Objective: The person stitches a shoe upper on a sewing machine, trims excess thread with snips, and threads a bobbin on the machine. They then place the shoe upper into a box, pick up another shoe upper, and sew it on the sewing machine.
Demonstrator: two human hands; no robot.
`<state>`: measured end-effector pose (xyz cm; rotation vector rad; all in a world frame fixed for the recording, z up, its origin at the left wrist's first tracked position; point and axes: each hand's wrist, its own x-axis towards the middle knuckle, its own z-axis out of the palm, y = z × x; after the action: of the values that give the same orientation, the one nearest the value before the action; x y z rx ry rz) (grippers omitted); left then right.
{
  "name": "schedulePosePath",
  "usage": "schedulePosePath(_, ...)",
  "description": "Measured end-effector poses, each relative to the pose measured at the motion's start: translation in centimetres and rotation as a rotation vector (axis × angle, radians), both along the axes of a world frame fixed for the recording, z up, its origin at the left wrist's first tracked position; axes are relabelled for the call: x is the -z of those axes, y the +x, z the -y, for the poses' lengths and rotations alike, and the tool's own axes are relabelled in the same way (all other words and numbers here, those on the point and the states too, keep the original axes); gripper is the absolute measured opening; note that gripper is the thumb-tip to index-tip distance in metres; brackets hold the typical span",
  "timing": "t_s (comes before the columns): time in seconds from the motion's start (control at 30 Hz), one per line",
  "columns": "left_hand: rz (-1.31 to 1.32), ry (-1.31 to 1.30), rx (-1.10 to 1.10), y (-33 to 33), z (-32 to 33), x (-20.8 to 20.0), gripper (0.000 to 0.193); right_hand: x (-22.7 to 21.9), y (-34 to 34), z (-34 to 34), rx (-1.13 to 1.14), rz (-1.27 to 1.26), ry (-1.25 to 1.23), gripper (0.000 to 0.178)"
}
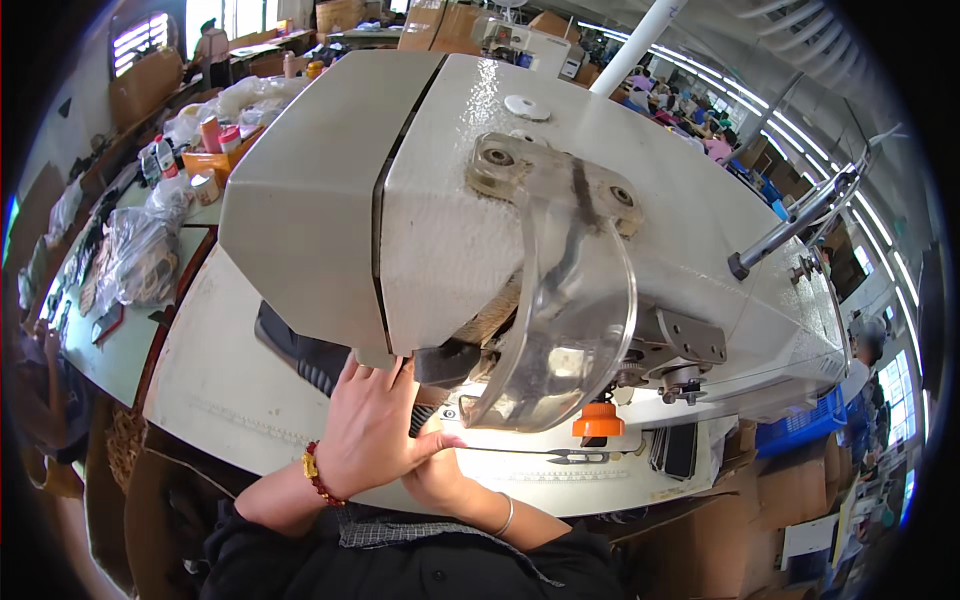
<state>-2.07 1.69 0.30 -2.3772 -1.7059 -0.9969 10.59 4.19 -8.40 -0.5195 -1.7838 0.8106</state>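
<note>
My left hand [375, 425] reaches under the head of a pale grey sewing machine [310, 200]. Its fingers are stretched forward, with the tips hidden by the machine head, and its thumb points right. A black, ribbed-edged piece [295, 350] lies on the machine bed just beyond these fingers; its full shape is hidden. My right hand [437, 475] is tucked under and beside the left one, so most of its fingers are covered. A small part of a dark ribbed piece [424, 412] shows between the hands and the machine. Whether either hand grips it cannot be seen.
A clear curved guard [570, 330] hangs right of the needle area, above an orange knob [598, 420]. Tweezers [580, 458] and a dark phone-like slab [681, 452] lie on the white worktable [230, 390]. Plastic bags [140, 255] cover a side table at left; people work far behind.
</note>
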Motion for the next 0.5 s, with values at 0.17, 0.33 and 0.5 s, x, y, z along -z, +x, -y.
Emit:
schedulePosePath(0.17, 0.004, 0.062, 0.127, -3.3, -2.3, 2.3, 0.053, -3.8, 4.1, 0.0, 0.146, 0.341, 0.31, 0.018)
schedulePosePath(0.33, -0.09, 0.544, 0.115, -3.9, -4.1, 3.2, 0.046, -5.2, 6.1, -3.2, 0.406, 0.311, 0.567, 0.021)
schedulePosePath(0.5, 0.007, 0.546, 0.12, -2.8, -3.4, 2.2, 0.041, -3.7, 6.2, -4.8, 0.36, 0.249, 0.617, 0.014)
